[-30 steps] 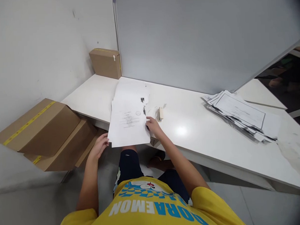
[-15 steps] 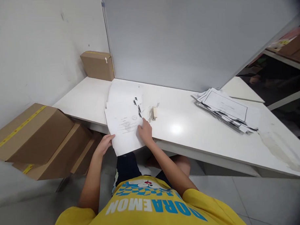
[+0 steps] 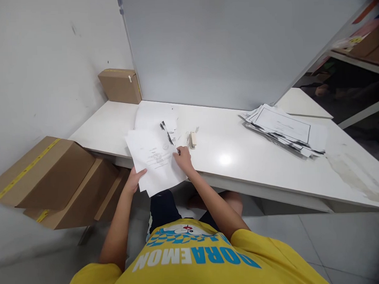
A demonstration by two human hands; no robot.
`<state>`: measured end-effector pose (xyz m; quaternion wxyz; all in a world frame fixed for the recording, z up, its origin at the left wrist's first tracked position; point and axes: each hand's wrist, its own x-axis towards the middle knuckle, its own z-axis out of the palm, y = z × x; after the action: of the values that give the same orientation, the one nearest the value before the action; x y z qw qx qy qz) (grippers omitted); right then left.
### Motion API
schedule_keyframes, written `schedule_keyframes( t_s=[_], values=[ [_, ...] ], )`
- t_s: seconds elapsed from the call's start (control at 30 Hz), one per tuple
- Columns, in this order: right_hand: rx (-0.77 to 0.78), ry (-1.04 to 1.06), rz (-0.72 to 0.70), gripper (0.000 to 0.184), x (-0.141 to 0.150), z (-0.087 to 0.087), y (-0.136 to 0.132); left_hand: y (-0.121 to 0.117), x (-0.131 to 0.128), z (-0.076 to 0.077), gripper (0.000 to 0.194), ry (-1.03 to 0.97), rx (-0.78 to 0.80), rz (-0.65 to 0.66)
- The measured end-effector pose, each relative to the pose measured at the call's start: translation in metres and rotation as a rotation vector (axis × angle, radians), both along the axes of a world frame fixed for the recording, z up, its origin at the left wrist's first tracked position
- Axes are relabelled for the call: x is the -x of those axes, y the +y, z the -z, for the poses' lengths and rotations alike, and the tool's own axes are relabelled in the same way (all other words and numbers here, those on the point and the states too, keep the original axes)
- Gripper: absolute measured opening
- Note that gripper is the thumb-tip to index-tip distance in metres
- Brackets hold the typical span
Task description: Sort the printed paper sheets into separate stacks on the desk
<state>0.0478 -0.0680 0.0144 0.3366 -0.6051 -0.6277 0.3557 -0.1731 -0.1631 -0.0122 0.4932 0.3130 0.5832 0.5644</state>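
Observation:
Several printed paper sheets (image 3: 153, 166) overhang the front edge of the white table, gripped at both sides. My left hand (image 3: 135, 179) pinches their left edge, thumb on top. On the right edge, my right hand (image 3: 183, 160) is closed with its fingers around the paper; dark smudged edges show just above it. More white paper (image 3: 154, 116) lies flat on the table behind the held sheets. A small cream stapler (image 3: 193, 140) rests a little to the right, beyond my right hand, touched by neither hand.
A pile of printed papers (image 3: 282, 128) lies on the right part of the white table (image 3: 228, 182). One cardboard box (image 3: 121, 87) stands in the back left corner. Stacked cardboard boxes (image 3: 44, 174) are at the left, beside the table. A grey partition (image 3: 211, 50) rises behind.
The held sheets have shifted toward me and left, turned slightly, and separated from the paper lying behind. Both hands keep hold of them. The view has tilted a little.

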Motion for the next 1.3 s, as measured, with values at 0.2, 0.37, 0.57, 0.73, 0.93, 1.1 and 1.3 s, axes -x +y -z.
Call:
schedule_keyframes(
  t_s=[0.2, 0.37, 0.57, 0.73, 0.93, 1.1, 1.3],
  values=[
    [-0.243, 0.475, -0.081, 0.016, -0.03, -0.046, 0.002, 0.027, -0.007, -0.04, 0.073, 0.15, -0.251, -0.039],
    [-0.403, 0.425, 0.003, 0.021, -0.05, -0.053, 0.005, 0.059, -0.013, -0.061, 0.071, 0.394, -0.426, -0.064],
    [-0.377, 0.433, 0.039, 0.026, -0.054, -0.011, 0.009, 0.076, -0.015, -0.048, 0.076, 0.294, -0.478, -0.018],
    [-0.347, 0.384, -0.014, 0.033, -0.054, -0.008, 0.007, 0.074, -0.024, -0.041, 0.076, 0.291, -0.447, -0.062],
    [-0.391, 0.475, 0.199, 0.042, -0.046, -0.03, -0.016, 0.053, -0.035, -0.049, 0.069, 0.291, -0.541, -0.134],
    [-0.398, 0.449, 0.236, 0.037, -0.05, -0.021, -0.017, 0.06, -0.038, -0.054, 0.063, 0.413, -0.467, -0.091],
    [-0.479, 0.377, 0.243, 0.032, -0.062, -0.003, -0.006, 0.093, -0.04, -0.055, 0.062, 0.287, -0.549, 0.062]
  ],
)
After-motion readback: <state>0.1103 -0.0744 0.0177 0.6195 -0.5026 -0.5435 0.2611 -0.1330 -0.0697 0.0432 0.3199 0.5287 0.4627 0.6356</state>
